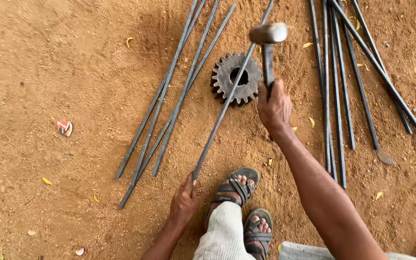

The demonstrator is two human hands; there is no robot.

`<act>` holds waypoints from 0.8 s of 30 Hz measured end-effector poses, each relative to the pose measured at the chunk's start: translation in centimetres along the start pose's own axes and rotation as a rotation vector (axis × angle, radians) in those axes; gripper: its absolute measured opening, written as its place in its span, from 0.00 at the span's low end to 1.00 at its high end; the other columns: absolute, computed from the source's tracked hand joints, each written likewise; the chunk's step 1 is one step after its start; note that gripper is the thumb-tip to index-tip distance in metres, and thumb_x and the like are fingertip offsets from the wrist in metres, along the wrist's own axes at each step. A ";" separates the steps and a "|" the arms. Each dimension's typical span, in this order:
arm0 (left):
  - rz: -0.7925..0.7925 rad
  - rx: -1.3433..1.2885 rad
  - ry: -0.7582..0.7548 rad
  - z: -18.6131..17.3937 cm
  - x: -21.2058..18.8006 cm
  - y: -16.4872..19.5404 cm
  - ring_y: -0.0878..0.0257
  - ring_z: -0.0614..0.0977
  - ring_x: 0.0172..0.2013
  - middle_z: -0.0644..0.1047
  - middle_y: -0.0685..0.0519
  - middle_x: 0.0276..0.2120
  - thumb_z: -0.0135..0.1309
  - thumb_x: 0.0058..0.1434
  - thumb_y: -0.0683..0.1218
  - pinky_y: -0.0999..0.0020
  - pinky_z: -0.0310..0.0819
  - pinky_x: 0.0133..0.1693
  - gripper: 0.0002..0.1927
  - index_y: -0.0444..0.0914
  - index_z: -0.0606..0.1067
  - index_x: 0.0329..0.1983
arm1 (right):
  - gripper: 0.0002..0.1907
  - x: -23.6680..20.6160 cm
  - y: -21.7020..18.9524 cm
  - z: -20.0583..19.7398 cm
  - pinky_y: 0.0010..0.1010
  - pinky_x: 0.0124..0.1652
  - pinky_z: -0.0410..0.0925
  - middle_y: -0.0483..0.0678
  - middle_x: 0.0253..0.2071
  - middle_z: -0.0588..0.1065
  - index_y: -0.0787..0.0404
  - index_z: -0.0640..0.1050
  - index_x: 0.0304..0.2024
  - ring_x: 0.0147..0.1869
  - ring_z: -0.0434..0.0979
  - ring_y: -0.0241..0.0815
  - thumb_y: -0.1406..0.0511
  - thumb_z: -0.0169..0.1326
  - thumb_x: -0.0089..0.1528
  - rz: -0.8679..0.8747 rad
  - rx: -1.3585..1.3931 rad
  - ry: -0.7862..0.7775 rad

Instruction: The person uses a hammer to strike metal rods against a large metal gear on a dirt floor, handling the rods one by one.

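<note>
My right hand [274, 107] grips the handle of a metal hammer [267, 36], whose head is raised above a dark toothed gear wheel [237, 77] lying on the sandy ground. My left hand [184, 202] holds the near end of a long thin steel rod [225, 108]. The rod runs away from me and lies across the gear wheel. My two sandalled feet [244, 212] rest on the ground between my arms.
Several steel rods [169, 103] lie in a loose bundle to the left of the gear. Another group of rods [343, 82] lies to the right. A small red scrap [65, 127] and yellow leaves dot the brown sand.
</note>
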State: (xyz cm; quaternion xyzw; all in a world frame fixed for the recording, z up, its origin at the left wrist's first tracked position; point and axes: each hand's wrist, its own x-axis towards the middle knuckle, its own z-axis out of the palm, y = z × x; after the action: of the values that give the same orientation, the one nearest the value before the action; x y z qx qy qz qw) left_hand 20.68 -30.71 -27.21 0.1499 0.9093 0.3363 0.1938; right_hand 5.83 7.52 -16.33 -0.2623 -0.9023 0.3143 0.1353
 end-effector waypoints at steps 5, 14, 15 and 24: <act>-0.041 0.041 -0.021 -0.2 -3.6 -1.8 0.54 0.85 0.24 0.79 0.28 0.42 0.47 0.69 0.39 0.71 0.82 0.15 0.28 0.30 0.60 0.72 | 0.17 -1.5 -0.5 0.2 0.29 0.09 0.61 0.47 0.22 0.71 0.62 0.65 0.45 0.15 0.63 0.32 0.54 0.40 0.73 0.197 0.154 -0.197; -0.179 -0.203 -0.097 -0.3 -1.2 -0.6 0.56 0.79 0.20 0.79 0.37 0.27 0.44 0.73 0.44 0.69 0.74 0.15 0.24 0.37 0.65 0.71 | 0.17 -5.6 2.6 0.6 0.32 0.12 0.62 0.50 0.24 0.71 0.64 0.67 0.48 0.16 0.65 0.37 0.56 0.39 0.74 0.409 -0.138 -0.352; -0.331 -0.268 -0.201 -0.4 -0.2 0.2 0.56 0.75 0.16 0.79 0.41 0.22 0.43 0.73 0.46 0.66 0.68 0.14 0.23 0.42 0.67 0.71 | 0.16 -6.4 2.8 0.8 0.32 0.12 0.63 0.51 0.24 0.72 0.64 0.67 0.48 0.16 0.67 0.37 0.57 0.39 0.73 0.432 -0.133 -0.361; -0.368 -1.180 -0.497 -9.2 12.1 18.4 0.63 0.80 0.21 0.79 0.51 0.27 0.42 0.75 0.47 0.69 0.78 0.25 0.16 0.36 0.75 0.56 | 0.16 -6.8 0.6 0.3 0.31 0.24 0.67 0.49 0.32 0.73 0.61 0.68 0.51 0.30 0.73 0.40 0.55 0.44 0.74 0.538 -0.152 -0.441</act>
State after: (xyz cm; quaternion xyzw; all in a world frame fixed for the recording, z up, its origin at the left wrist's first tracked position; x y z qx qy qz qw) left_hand 8.46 -17.46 -11.49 -0.0658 0.5119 0.6944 0.5015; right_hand 11.56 3.97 -17.46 -0.4258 -0.8292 0.3196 -0.1704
